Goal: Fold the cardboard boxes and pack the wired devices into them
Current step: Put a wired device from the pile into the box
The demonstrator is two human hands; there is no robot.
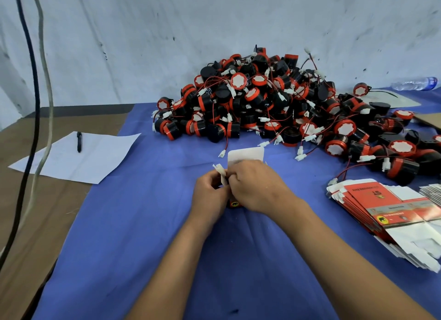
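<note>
Gripping one small box [239, 167], both hands [256, 188] curl their fingers [232, 180] round its flaps. Tucking squarely under the fingertips should hold it closed.

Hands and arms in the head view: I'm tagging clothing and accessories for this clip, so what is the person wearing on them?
Nothing that shows. The left hand and right hand are bare, with no gloves, and no rings can be made out. Both forearms are uncovered from wrist to the bottom edge of the picture: no sleeves, watch, bracelet or wristband in view. Anything worn above the elbows lies outside the picture.
</note>
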